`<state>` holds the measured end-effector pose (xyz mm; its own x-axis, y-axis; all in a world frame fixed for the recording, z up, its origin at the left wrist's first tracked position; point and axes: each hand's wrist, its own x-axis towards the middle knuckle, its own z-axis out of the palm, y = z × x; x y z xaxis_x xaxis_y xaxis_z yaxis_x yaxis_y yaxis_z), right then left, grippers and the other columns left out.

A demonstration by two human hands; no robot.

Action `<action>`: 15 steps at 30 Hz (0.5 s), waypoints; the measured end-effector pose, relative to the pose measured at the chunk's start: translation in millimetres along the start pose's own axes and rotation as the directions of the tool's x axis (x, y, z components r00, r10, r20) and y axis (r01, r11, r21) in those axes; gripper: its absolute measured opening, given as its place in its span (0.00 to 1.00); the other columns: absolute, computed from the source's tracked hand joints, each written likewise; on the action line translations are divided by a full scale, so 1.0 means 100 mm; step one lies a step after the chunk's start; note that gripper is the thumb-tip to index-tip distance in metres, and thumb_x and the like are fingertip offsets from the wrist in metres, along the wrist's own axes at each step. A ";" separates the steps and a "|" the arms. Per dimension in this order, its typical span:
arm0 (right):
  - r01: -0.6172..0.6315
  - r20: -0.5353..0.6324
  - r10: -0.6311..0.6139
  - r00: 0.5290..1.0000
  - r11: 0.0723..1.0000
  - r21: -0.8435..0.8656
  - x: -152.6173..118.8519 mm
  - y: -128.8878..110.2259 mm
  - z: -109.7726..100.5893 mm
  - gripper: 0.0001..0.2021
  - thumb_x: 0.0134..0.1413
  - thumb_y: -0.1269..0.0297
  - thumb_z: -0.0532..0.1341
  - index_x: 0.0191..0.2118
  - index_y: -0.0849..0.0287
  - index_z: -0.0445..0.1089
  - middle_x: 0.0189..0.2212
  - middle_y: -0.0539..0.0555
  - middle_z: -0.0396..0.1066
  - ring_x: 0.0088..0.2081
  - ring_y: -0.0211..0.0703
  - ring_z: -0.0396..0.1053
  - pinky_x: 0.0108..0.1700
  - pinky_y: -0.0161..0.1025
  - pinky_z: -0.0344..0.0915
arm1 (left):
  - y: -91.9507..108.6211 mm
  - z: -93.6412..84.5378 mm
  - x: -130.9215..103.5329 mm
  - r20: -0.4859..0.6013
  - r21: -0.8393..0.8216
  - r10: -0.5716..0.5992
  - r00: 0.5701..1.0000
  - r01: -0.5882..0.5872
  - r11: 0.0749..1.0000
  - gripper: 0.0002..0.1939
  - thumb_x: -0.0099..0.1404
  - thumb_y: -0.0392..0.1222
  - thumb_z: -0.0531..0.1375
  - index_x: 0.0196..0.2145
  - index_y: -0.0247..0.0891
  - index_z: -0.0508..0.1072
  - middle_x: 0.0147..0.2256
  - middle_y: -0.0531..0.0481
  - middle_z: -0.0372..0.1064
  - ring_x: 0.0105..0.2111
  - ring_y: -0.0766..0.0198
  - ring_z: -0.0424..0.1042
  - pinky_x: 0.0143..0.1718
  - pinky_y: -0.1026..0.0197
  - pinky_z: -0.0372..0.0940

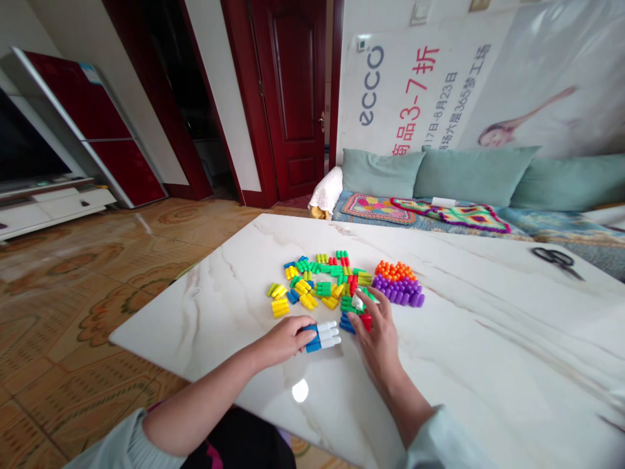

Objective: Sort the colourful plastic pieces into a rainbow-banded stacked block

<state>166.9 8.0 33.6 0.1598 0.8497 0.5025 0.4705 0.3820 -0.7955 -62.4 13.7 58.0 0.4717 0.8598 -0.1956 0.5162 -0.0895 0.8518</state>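
My left hand [293,335] grips a small blue and white plastic toy piece [323,337], a ribbed blue part with several white pegs pointing right. Held low over the table, it sits just in front of the colourful pile. My right hand [375,326] reaches over the pile's right side with its fingers apart. A small white piece [358,301] shows at its index fingertip; whether it is touched I cannot tell. Under and beside that hand lie a dark blue piece [346,323] and a red piece [366,321], both partly hidden. Yellow pieces [280,307] and green pieces [323,288] lie loose to the left.
Behind my right hand, orange pieces [394,270] and purple pieces [399,290] stand grouped in rows. Black scissors [554,256] lie at the far right of the white marble-patterned table [469,378]. Beyond it is a sofa with green cushions [476,174].
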 end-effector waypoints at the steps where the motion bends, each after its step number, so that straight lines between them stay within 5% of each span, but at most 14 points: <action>1: -0.008 0.031 0.007 1.000 1.000 0.016 -0.02 -0.02 0.00 0.20 0.57 0.53 0.60 0.53 0.54 0.67 0.55 0.59 0.62 0.42 0.44 0.68 0.42 0.44 0.68 | 0.03 0.02 0.00 -0.006 -0.001 0.012 1.000 -0.012 1.000 0.15 0.63 0.48 0.53 0.40 0.34 0.70 0.25 0.53 0.64 0.23 0.66 0.65 0.24 0.66 0.59; 3: -0.073 0.185 0.049 0.982 0.990 0.121 -0.06 -0.07 0.00 0.20 0.59 0.53 0.58 0.54 0.57 0.65 0.43 0.56 0.69 0.35 0.41 0.68 0.37 0.39 0.67 | 0.09 0.04 -0.01 -0.030 -0.008 0.042 0.999 -0.042 0.999 0.13 0.64 0.46 0.53 0.38 0.35 0.71 0.25 0.53 0.65 0.24 0.66 0.65 0.25 0.66 0.59; 7: -0.195 0.531 0.030 0.847 0.946 0.258 -0.13 -0.19 0.05 0.19 0.57 0.54 0.61 0.49 0.60 0.67 0.30 0.50 0.68 0.30 0.37 0.64 0.32 0.34 0.63 | 0.15 0.09 -0.01 -0.048 0.002 0.086 0.995 -0.086 0.996 0.10 0.63 0.44 0.54 0.34 0.36 0.71 0.25 0.55 0.64 0.25 0.67 0.64 0.26 0.67 0.57; 12: -0.291 0.622 0.050 0.781 0.911 0.293 -0.15 -0.23 0.09 0.12 0.56 0.57 0.61 0.41 0.60 0.70 0.28 0.49 0.67 0.30 0.36 0.62 0.31 0.32 0.59 | 0.18 0.10 -0.01 -0.014 0.106 0.078 0.997 -0.076 0.991 0.08 0.60 0.42 0.55 0.27 0.36 0.69 0.22 0.56 0.61 0.25 0.68 0.62 0.25 0.67 0.53; 15: -0.352 0.597 0.115 0.794 0.888 0.297 -0.11 -0.16 0.05 0.14 0.54 0.56 0.63 0.40 0.61 0.71 0.26 0.48 0.66 0.28 0.35 0.60 0.28 0.32 0.58 | 0.12 0.05 -0.01 -0.002 0.173 0.069 0.998 -0.068 0.983 0.08 0.59 0.40 0.55 0.25 0.36 0.69 0.22 0.56 0.62 0.26 0.67 0.63 0.26 0.67 0.53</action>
<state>153.1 -5.2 39.0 -0.3370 0.9356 0.1052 0.1041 0.1481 -0.9835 -53.4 9.4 66.3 0.5050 0.8525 -0.1351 0.5989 -0.2334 0.7660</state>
